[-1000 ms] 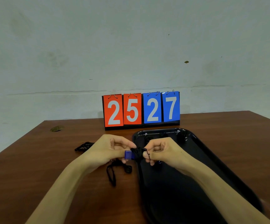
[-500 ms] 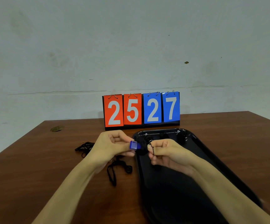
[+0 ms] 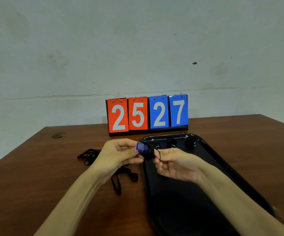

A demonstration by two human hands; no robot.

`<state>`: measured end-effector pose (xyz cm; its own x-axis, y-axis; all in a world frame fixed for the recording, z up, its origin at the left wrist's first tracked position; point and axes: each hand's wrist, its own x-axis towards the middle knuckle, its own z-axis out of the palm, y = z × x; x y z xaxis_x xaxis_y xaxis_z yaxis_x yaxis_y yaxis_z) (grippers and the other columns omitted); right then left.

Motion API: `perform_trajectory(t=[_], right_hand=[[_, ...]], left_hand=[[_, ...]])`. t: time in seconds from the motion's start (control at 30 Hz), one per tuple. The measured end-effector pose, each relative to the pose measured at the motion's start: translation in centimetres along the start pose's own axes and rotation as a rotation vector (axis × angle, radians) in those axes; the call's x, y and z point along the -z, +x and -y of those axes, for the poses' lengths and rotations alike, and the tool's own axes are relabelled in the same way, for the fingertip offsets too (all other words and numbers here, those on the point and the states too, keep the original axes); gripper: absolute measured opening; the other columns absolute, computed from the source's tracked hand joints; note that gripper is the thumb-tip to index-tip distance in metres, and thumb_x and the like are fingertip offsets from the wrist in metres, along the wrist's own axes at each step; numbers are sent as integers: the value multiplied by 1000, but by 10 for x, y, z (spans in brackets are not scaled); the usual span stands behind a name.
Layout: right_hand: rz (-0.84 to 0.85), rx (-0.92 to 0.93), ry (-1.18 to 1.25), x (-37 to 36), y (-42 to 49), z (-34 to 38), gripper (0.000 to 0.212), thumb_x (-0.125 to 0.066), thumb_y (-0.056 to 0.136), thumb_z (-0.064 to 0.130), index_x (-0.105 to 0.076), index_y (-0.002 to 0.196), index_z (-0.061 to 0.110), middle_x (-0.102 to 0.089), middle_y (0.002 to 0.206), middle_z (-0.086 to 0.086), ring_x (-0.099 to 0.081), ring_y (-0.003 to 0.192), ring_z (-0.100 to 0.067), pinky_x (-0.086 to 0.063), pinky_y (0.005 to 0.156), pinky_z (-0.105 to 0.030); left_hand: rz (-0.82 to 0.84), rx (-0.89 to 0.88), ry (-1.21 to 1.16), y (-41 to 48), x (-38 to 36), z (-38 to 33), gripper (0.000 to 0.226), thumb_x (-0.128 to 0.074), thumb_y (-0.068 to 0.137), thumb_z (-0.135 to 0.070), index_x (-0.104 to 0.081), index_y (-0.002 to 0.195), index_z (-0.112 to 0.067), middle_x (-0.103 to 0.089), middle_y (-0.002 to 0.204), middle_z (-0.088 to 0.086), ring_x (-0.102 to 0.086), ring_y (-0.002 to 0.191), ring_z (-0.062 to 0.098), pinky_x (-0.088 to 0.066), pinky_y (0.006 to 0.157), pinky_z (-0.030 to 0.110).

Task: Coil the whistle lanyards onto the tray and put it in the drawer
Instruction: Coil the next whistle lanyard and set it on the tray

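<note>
The left hand (image 3: pixel 119 154) pinches the blue whistle (image 3: pixel 142 147) between thumb and curled fingers, in the air above the left rim of the black tray (image 3: pixel 214 159). Its long axis slants across the view, with the blue mouthpiece up and left and the body, wrapped in black cord (image 3: pixel 148 154), down and right. The right hand (image 3: pixel 175 165), fingers curled, pinches the cord's loose end just beside the whistle. Three coiled whistles (image 3: pixel 171 144) lie in a row at the tray's far end, and two loose lanyards (image 3: pixel 120 178) lie on the table (image 3: pixel 35 176) left of the tray.
</note>
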<state>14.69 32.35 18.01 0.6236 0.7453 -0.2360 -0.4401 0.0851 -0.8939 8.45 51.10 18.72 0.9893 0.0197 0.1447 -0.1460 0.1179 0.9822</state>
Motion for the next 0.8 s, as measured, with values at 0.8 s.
perform_trajectory(t=[0.8], right_hand=[[-669,237,-406,38,-58,19,11,-69,81,12,-71,89,4,-74,76,-9,-67,63,-12,-54,56,-23]], left_hand=[[-235,-180,441,6,-7,20,19,-62,86,-6,-70,88,-23,-72,87,-8,-65,81,0,-48,65,8]])
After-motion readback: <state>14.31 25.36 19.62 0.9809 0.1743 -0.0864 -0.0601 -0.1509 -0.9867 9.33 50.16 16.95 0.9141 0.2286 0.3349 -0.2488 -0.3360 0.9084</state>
